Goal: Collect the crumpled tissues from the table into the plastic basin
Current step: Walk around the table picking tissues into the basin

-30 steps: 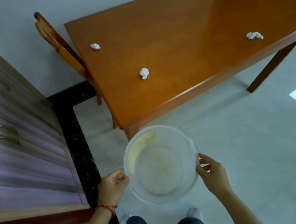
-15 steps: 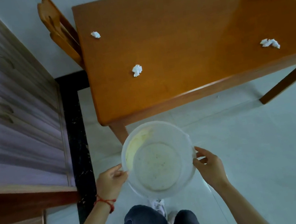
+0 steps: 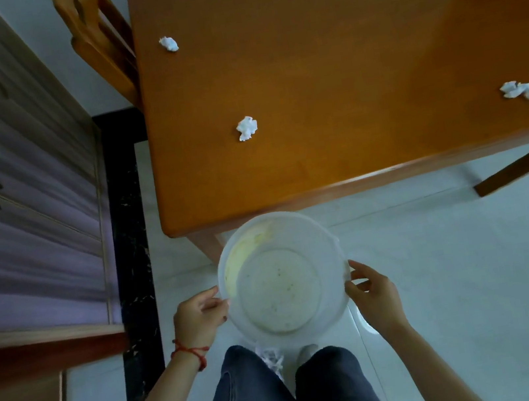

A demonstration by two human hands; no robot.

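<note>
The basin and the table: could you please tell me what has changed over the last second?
The person carried the basin up to the table edge. Both hands, left and right, still grip its rim. It remains empty; three tissues stay on the table in view.

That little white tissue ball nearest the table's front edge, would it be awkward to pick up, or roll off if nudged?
The nearest tissue looks loosely crumpled, so it is probably very light and soft, squashing under a pinch. Its ragged, uneven shape suggests it would skid or tumble briefly rather than roll away. The table looks glossy, so a nudge might slide it easily.
</note>
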